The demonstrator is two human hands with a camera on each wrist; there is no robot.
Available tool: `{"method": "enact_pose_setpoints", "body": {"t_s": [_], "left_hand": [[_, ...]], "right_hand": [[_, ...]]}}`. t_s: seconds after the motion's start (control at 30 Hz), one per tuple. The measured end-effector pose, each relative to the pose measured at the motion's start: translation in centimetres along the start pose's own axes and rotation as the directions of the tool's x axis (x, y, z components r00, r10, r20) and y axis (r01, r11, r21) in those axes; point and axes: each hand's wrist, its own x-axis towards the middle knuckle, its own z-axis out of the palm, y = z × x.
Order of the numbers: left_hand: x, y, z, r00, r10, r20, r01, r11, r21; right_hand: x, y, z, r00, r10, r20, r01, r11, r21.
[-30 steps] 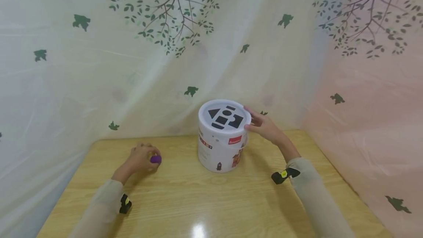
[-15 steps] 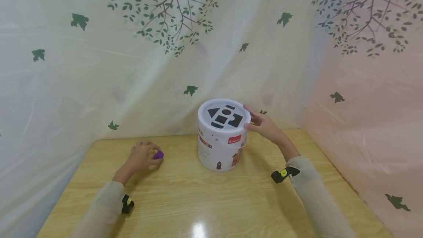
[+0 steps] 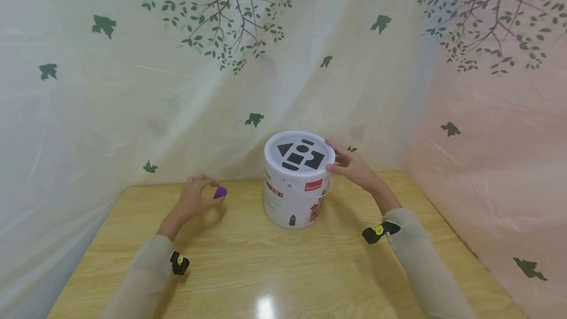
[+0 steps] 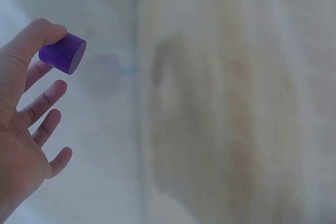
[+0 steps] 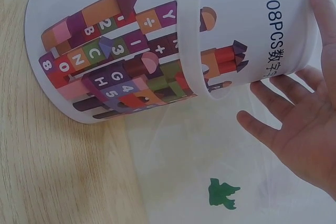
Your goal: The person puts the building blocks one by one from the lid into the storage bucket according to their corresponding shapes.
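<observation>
My left hand (image 3: 195,200) pinches a small purple cylinder block (image 3: 220,192) between thumb and forefinger, above the left back part of the table. In the left wrist view the block (image 4: 63,52) is tilted, one round end showing, and the other fingers are spread loosely. A white bucket (image 3: 281,203) stands upright near the table's back edge. Its lid (image 3: 323,145) has several dark shaped openings. My right hand (image 3: 356,170) rests against the lid's right rim, thumb in front and fingers farther back. In the right wrist view those fingers (image 5: 275,98) look fairly straight along the bucket's side.
The wooden table (image 3: 248,270) reaches back to a hanging pale curtain (image 3: 199,102) printed with trees and birds. A pinkish curtain (image 3: 483,161) closes the right side. The bucket's thin white handle (image 5: 191,35) hangs against its side.
The left hand has lifted the purple block and moved it a little to the right and away from me. The right hand and the bucket have stayed in place.
</observation>
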Motion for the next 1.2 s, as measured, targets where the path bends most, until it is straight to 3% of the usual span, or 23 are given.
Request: {"method": "enact_pose_setpoints", "body": {"t_s": [0.1, 0.27, 0.4, 0.63, 0.93, 1.2], "left_hand": [[1.0, 0.8, -0.6, 0.999, 0.030, -0.040, -0.032, 0.999, -0.035], [3.1, 2.6, -1.7, 0.998, 0.003, -0.068, -0.009, 0.997, -0.075], [5.1, 4.6, -2.8, 0.996, 0.002, -0.091, -0.012, 0.993, -0.115], [8.3, 8.3, -3.7, 0.989, 0.050, -0.137, -0.075, 0.980, -0.183], [11.5, 12.9, -2.9, 0.990, 0.036, -0.133, -0.067, 0.970, -0.235], [13.4, 16.1, -1.0, 0.995, 0.033, -0.095, -0.055, 0.971, -0.232]], "right_hand": [[0.0, 0.0, 0.0, 1.000, -0.001, 0.003, 0.001, 1.000, 0.002], [0.0, -0.1, 0.0, 1.000, 0.001, 0.005, -0.001, 1.000, 0.007], [0.0, -0.2, 0.1, 1.000, 0.004, -0.001, -0.004, 1.000, 0.000], [0.0, -0.3, 0.2, 1.000, 0.007, -0.008, -0.007, 1.000, -0.008], [0.0, 0.0, 0.2, 1.000, -0.004, -0.006, 0.004, 1.000, -0.001], [0.0, 0.0, 0.2, 1.000, -0.001, 0.000, 0.001, 1.000, 0.007]]}}
